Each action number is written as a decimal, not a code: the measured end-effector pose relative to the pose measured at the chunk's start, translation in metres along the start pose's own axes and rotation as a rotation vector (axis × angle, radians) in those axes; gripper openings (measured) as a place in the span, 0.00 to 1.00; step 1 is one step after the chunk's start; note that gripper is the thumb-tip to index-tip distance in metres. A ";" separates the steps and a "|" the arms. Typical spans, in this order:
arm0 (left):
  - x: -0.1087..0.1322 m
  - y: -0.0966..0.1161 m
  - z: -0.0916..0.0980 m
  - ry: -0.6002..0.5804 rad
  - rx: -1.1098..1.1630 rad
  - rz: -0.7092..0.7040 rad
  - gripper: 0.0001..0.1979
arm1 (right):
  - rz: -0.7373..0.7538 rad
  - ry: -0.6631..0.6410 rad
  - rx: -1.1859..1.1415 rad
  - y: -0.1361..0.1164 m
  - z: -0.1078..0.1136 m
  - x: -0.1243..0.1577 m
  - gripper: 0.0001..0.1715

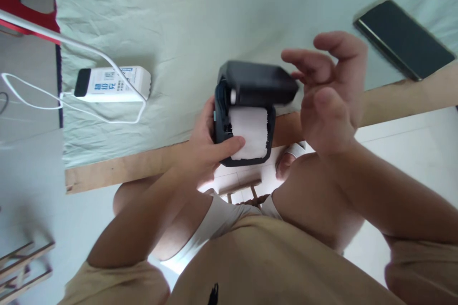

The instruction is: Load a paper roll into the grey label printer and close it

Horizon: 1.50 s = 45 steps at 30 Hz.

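Box: small black and dark-blue plastic box (246, 162), held just over the wooden edge board (132, 164) of the cloth-covered desk; open side faces up.
Lid: thick black plastic lid (263, 83), raised at the far end of the box; blurred.
Roll: white paper-like roll (250, 126), seated in the box cavity.
Left hand (211, 147): fingers closed round the box's left side, thumb lying over the roll.
Right hand (332, 100): fingers spread and loosely curled, nothing visible in them, just beside the lid's right end. Lid contact: can't tell, too much blur.
Handling: I'd brace the box from the sides and go light with the left thumb, so the roll isn't squashed or dragged. Work the lid by its free edge, no twisting at the hinge end; thumb clear before it swings.
Around: dark rectangular phone (406, 40) right, white block-shaped power bank (118, 84) with thin white cable (77, 44) left, both well apart from the box.
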<state>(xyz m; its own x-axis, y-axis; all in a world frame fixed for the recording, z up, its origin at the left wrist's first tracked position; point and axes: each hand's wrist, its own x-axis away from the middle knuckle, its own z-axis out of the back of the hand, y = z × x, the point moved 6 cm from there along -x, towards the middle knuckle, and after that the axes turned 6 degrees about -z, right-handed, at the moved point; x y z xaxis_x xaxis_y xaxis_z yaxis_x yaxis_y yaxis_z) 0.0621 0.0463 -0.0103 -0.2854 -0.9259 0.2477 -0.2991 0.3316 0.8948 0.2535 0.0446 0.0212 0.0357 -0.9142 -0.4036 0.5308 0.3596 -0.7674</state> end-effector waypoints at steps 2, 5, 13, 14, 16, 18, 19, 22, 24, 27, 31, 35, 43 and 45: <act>0.001 0.000 0.000 -0.013 0.016 -0.026 0.39 | 0.016 0.052 -0.114 -0.003 0.005 0.003 0.29; 0.002 0.000 -0.001 -0.038 0.030 -0.030 0.39 | -0.019 -0.052 -0.134 -0.003 -0.001 0.005 0.27; -0.001 0.001 -0.003 -0.055 0.125 -0.064 0.29 | -0.039 -0.245 -0.078 0.005 -0.020 0.005 0.30; -0.001 0.001 -0.004 -0.046 0.126 -0.058 0.28 | -0.039 -0.255 -0.099 0.006 -0.020 0.004 0.30; -0.002 0.001 -0.004 -0.023 0.125 -0.049 0.28 | -0.046 -0.257 -0.143 0.007 -0.020 0.003 0.31; -0.002 0.003 -0.006 -0.008 0.127 -0.041 0.28 | -0.066 -0.258 -0.175 0.007 -0.020 0.002 0.32; -0.003 0.003 -0.007 -0.005 0.128 -0.036 0.27 | -0.080 -0.262 -0.187 0.007 -0.020 0.001 0.32; -0.003 0.003 -0.007 -0.005 0.140 -0.032 0.23 | -0.107 -0.268 -0.196 0.007 -0.021 0.001 0.31; -0.003 0.003 -0.007 -0.009 0.134 -0.041 0.22 | -0.103 -0.266 -0.179 0.008 -0.021 0.001 0.31; -0.004 0.002 -0.005 0.001 0.096 -0.056 0.20 | -0.077 -0.262 -0.122 0.010 -0.021 0.002 0.31; -0.006 0.002 -0.006 0.012 0.065 -0.076 0.21 | -0.054 -0.258 -0.078 0.012 -0.022 0.001 0.31; -0.008 0.001 -0.007 0.022 0.067 -0.080 0.22 | -0.058 -0.267 -0.053 0.009 -0.020 0.002 0.31; -0.002 0.000 -0.007 -0.016 0.014 -0.123 0.24 | -0.261 -0.341 -0.032 -0.002 -0.015 0.006 0.37; -0.002 0.002 -0.009 -0.016 -0.002 -0.112 0.24 | -0.262 -0.346 -0.019 -0.003 -0.014 0.008 0.37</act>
<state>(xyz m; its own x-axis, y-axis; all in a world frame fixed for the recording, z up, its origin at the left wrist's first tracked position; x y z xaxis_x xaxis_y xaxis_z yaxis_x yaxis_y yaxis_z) 0.0705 0.0467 -0.0059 -0.2645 -0.9541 0.1403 -0.3280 0.2258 0.9173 0.2402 0.0393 0.0136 0.1856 -0.9826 -0.0060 0.5441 0.1078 -0.8320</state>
